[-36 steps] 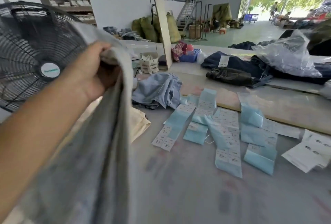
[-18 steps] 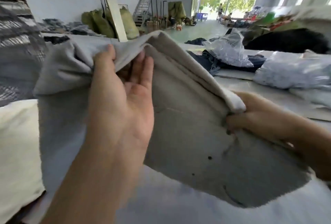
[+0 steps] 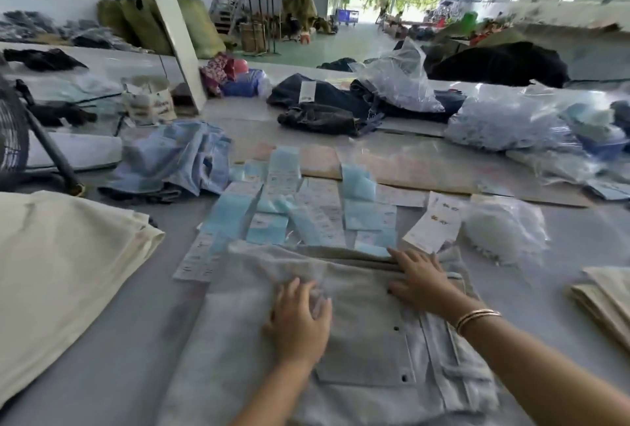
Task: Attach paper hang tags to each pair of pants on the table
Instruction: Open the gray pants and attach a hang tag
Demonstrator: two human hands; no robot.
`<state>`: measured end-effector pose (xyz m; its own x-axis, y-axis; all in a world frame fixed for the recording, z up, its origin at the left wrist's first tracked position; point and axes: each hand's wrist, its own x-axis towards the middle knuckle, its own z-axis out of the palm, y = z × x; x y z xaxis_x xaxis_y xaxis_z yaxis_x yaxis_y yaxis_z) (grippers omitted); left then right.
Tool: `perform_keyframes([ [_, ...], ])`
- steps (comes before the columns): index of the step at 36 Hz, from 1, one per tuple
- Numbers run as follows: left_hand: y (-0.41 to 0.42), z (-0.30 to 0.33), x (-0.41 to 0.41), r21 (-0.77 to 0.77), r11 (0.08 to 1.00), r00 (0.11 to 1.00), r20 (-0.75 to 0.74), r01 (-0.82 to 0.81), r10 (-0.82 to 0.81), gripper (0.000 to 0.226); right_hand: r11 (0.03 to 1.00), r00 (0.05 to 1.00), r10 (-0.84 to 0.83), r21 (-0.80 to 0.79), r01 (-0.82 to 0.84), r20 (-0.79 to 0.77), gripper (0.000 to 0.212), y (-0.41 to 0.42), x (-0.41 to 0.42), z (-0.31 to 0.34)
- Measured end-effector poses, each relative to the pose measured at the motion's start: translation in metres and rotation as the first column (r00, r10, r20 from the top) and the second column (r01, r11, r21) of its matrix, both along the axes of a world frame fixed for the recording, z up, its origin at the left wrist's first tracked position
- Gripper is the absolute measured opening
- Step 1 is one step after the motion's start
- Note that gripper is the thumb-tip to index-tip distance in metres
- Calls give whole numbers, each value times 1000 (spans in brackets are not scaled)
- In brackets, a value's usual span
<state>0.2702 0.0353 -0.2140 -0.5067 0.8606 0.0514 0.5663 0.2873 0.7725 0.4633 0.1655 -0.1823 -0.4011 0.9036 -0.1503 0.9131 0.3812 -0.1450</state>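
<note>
I have the grey pants (image 3: 358,340) spread flat on the surface (image 3: 112,350), closest to me, waistband at the far edge. My left hand (image 3: 298,321) lies palm down on them, fingers relaxed and spread, gripping nothing. My right hand (image 3: 421,280) presses flat just to the right of it, fingertips at the waistband, also released; a gold bracelet (image 3: 477,318) sits on that wrist. Left of the pants lies a cream garment (image 3: 61,272); right of them, a folded beige stack (image 3: 603,303). Just beyond the waistband the paper hang tags (image 3: 293,211) are fanned out in blue and white rows, a few touching the pants' far edge. Beyond the tags to the left rests a crumpled blue garment (image 3: 177,159), and farther back dark jeans (image 3: 324,105) and clear plastic bags (image 3: 531,119). A black fan (image 3: 13,132) stands far left of the pants.
</note>
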Motion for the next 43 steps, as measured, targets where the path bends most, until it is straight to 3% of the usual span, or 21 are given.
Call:
perform_keyframes([
  [2, -3, -10, 9, -123, 987, 958, -254, 102, -131, 49, 988, 983, -67, 125, 90, -174, 66, -7, 22, -1],
  [4, -4, -10, 16, -182, 969, 863, -449, 167, -233, 57, 946, 908, -229, 140, 293, -352, 56, -14, 51, -1],
  [6, -2, -4, 23, -176, 961, 787, -552, 214, -277, 61, 858, 761, -466, -21, 513, -451, 57, -20, 83, 2],
  [7, 0, -2, 28, -155, 959, 760, -586, 238, -283, 60, 786, 650, -597, -180, 592, -471, 61, -24, 96, 4],
  [9, 1, 3, 41, -120, 943, 734, -601, 309, -317, 56, 607, 424, -793, -502, 616, -438, 71, -35, 111, 5],
  [10, 1, 2, 46, -97, 933, 743, -578, 347, -337, 54, 557, 382, -830, -587, 587, -406, 74, -41, 114, 4],
  [12, -2, -4, 55, -95, 912, 759, -524, 399, -386, 54, 549, 421, -832, -646, 531, -361, 72, -47, 116, 2],
  [16, -5, -20, 56, -139, 879, 760, -455, 455, -465, 59, 531, 464, -804, -802, 275, -373, 41, -51, 105, 20],
  [20, -2, -20, 50, -105, 873, 788, -389, 477, -477, 54, 652, 542, -684, -743, 152, -489, 28, -56, 80, 58],
  [22, -2, -17, 47, 20, 881, 861, -227, 472, -456, 38, 777, 588, -553, -619, 110, -590, 29, -64, 53, 70],
  [24, -4, -9, 44, 228, 913, 927, 83, 340, -366, 16, 872, 633, -445, -466, 147, -633, 36, -77, 21, 70],
  [25, -6, -6, 43, 301, 928, 918, 260, 219, -301, 20, 894, 629, -421, -418, 164, -653, 41, -85, 4, 66],
  [27, -10, 0, 42, 353, 934, 824, 513, 55, -242, 32, 911, 554, -402, -380, 162, -729, 47, -103, -27, 50],
  [28, -12, 2, 43, 370, 928, 789, 560, 36, -254, 33, 915, 503, -398, -375, 151, -767, 47, -110, -40, 40],
  [38, -16, -7, 32, 453, 866, 754, 487, 213, -441, 19, 920, 198, -391, -375, 114, -899, 44, -121, -51, -6],
  [40, -14, -10, 28, 408, 884, 727, 532, 229, -434, 21, 899, 63, -435, -430, 85, -898, 37, -117, -40, -8],
  [43, -9, -14, 22, 308, 934, 609, 711, 183, -353, 30, 829, -206, -548, -559, -10, -811, 34, -115, -27, -7],
])
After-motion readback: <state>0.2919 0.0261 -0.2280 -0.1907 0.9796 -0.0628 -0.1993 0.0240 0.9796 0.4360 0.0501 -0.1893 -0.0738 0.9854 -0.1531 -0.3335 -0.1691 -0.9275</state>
